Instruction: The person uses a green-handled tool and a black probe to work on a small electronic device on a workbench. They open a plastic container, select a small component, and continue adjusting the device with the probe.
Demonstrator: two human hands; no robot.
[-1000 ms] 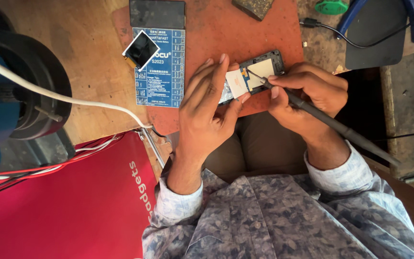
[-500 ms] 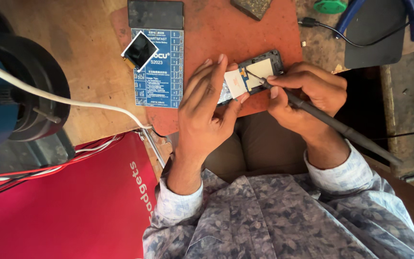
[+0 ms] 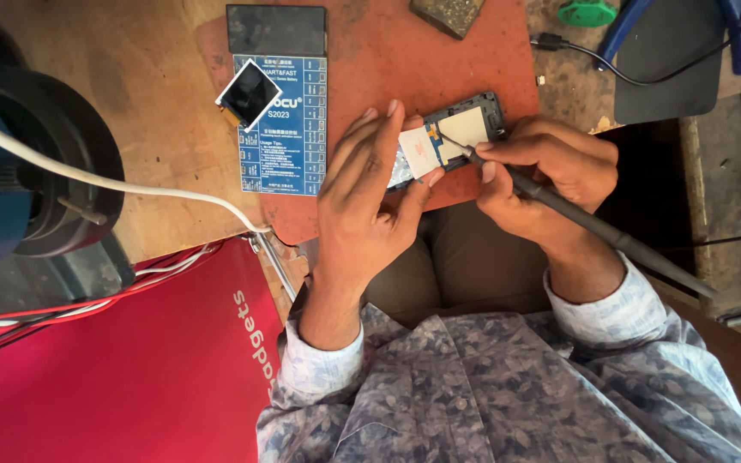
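The person sits at a worn wooden bench (image 3: 173, 146) with an orange mat (image 3: 388, 60) laid across it, light falling warm over the top. On the near edge of the mat lies an opened phone (image 3: 456, 129), its back off and pale parts showing inside. The left hand (image 3: 370, 197) lies flat over the phone's left end, fingers stretched out and pressing it down, thumb tucked against its lower edge; it pins rather than grasps. The right hand (image 3: 542, 171) is clenched around a dark iron (image 3: 593, 223), pen-fashion, with the thin tip touching the inside of the phone near its middle. The iron's handle runs off down to the right, past the wrist.

Beyond the left hand, a blue card (image 3: 289, 129) with printed grids lies on the mat, a small screen (image 3: 249, 93) tilted across its top left corner and a black slab (image 3: 276, 30) just above it. A grey block (image 3: 448, 13) sits at the mat's far edge. To the far right, a green cap (image 3: 589, 12) and a black cable (image 3: 628, 73) lie on rougher, stained wood. At the left stands a round dark machine (image 3: 45, 163), a white cord (image 3: 122, 184) crossing it toward the mat. A red board (image 3: 130, 369) fills the lower left, beside the patterned sleeves
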